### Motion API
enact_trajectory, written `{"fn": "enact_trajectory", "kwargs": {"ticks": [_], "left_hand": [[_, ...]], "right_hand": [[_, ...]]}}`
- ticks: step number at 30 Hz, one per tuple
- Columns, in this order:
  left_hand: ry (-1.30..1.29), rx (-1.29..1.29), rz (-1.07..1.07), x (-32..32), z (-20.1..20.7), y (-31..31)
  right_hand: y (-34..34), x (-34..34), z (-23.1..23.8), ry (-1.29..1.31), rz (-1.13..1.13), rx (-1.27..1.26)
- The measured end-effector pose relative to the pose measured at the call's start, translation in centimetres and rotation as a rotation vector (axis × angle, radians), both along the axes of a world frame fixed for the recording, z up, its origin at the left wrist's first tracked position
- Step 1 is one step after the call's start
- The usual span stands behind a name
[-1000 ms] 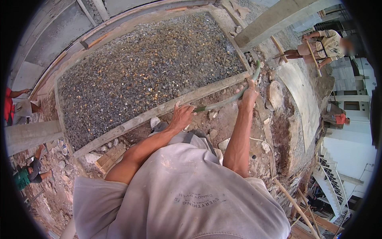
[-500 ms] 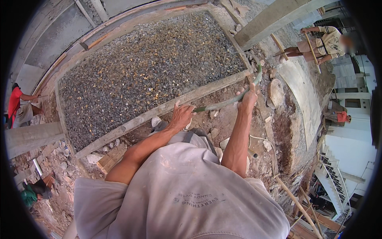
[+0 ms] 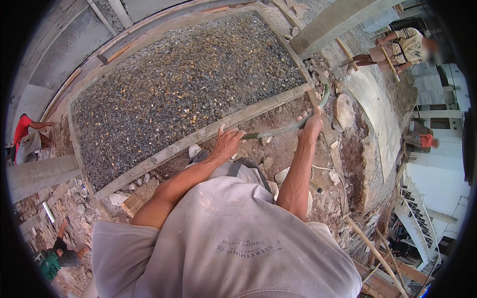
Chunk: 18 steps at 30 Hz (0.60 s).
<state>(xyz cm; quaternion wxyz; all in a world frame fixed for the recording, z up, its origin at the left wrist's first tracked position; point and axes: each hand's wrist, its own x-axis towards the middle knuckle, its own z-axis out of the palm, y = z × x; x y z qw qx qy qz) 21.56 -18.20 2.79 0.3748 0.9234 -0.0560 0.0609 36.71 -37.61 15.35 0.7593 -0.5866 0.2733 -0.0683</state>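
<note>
A green, dusty hose [image 3: 279, 131] runs between my two hands over the dirt beside a concrete-edged bed of gravel [image 3: 189, 84]. My left hand [image 3: 227, 142] is closed round the hose's left end, just over the near concrete curb [image 3: 208, 128]. My right hand [image 3: 311, 124] grips it farther along, above the dirt. Beyond my right hand, the hose bends up and away toward the bed's far right corner. The hose's mouth is hidden by my left hand, and I cannot make out any water.
A concrete column [image 3: 330, 30] stands at the far right corner, another column [image 3: 44, 174] at the left. A round lid-like slab [image 3: 344, 111] and wooden poles [image 3: 375, 253] lie to the right. Co-workers are at the left [image 3: 30, 139], lower left [image 3: 57, 260] and upper right [image 3: 400, 49].
The co-worker at lower left has come further into view with an arm stretched out. The co-worker in red at left has shifted slightly. Both my hands keep their hold on the hose.
</note>
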Motion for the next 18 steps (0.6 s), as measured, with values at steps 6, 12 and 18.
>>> {"fn": "enact_trajectory", "kwargs": {"ticks": [6,12,18], "left_hand": [[0.035,-0.002,-0.021,0.0,0.1,-0.1],[0.027,0.004,-0.025,-0.2,-0.2,-0.2],[0.09,0.025,-0.041,-0.4,0.2,0.1]], "right_hand": [[-1.1,-0.1,-0.8,-0.004,-0.013,0.02],[-1.2,-0.8,-0.7,0.021,-0.036,0.0],[-1.3,-1.1,-1.3,0.026,-0.012,0.045]]}}
